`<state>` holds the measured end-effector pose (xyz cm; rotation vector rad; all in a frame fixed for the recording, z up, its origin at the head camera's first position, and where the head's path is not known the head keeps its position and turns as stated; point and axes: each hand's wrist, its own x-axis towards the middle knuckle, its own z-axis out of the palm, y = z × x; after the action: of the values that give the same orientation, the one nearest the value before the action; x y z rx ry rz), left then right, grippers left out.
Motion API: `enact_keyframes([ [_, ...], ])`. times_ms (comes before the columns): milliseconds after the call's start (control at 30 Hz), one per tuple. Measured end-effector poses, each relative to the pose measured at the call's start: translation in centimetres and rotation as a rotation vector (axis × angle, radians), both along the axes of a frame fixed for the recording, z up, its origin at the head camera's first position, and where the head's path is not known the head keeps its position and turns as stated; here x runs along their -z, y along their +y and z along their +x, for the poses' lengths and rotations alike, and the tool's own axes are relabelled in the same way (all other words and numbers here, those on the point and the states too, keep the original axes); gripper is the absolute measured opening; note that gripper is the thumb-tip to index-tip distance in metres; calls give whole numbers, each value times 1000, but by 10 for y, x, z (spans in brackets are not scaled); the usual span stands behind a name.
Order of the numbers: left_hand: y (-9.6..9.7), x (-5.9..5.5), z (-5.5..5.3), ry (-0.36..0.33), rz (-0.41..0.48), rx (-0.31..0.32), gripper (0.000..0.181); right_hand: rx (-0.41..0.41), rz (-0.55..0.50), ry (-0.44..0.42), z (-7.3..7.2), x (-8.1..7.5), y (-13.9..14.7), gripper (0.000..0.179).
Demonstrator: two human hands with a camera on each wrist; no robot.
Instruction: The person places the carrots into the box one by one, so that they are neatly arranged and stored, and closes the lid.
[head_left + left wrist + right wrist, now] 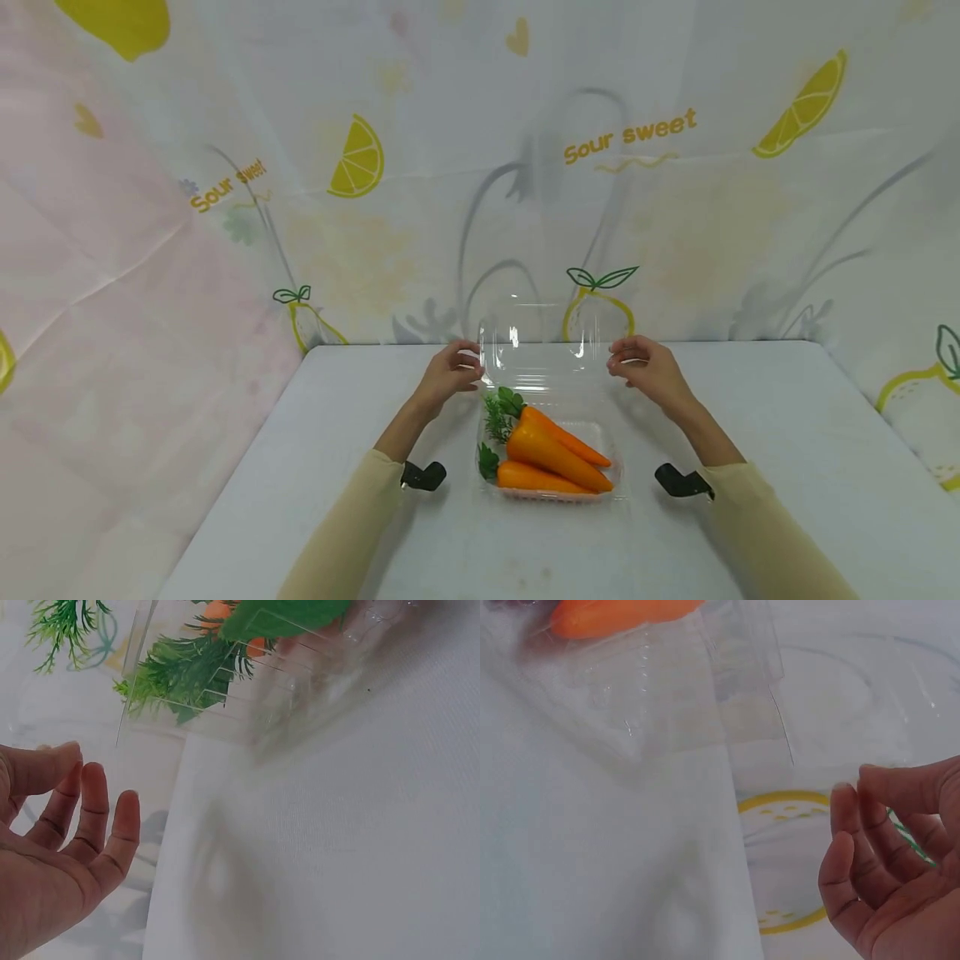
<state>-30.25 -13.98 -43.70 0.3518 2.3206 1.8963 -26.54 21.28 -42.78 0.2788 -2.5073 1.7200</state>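
A clear plastic clamshell box (621, 492) stands on the table with its lid (540, 354) raised upright at the far side. Three orange carrots (555, 454) lie inside, their green leaves (497, 417) toward the left. My left hand (450, 373) pinches the lid's left edge between thumb and fingertips, the other fingers loosely bent. At the opposite edge, my right hand (648, 371) pinches the lid in the same manner. Both wrist views show thumb and forefinger meeting at the thin transparent rim, which is hard to make out there. One carrot tip (622, 615) shows in the right wrist view.
The white table (360, 392) ends just behind the lid. A printed cloth backdrop (420, 208) with lemon pictures hangs close behind it. Black wrist mounts (426, 476) stick out inward from both sleeves, on either side of the box.
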Motion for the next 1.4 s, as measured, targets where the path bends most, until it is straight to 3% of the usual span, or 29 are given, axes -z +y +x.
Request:
enact_keyframes([
  [200, -8, -1, 8, 81, -49, 58, 18, -92, 43, 94, 6, -2, 7, 21],
  [400, -14, -5, 19, 173, -96, 101, 12, -165, 74, 112, 16, -3, 11, 13],
  [533, -16, -7, 27, 200, -148, 93, 12, -154, 137, 142, 23, -2, 10, 11],
  [800, -16, 0, 38, 252, -200, 86, 13, -135, 210, 222, 41, 4, 10, 16],
  [1033, -15, 7, 54, 311, -265, 55, 11, -131, 270, 344, 53, 12, 9, 27],
  [1200, -16, 9, 67, 301, -303, 74, 18, -124, 321, 430, 58, 18, 9, 33],
  [1400, -22, 7, 87, 197, -262, 114, 27, -195, 319, 424, 69, 21, 15, 30],
])
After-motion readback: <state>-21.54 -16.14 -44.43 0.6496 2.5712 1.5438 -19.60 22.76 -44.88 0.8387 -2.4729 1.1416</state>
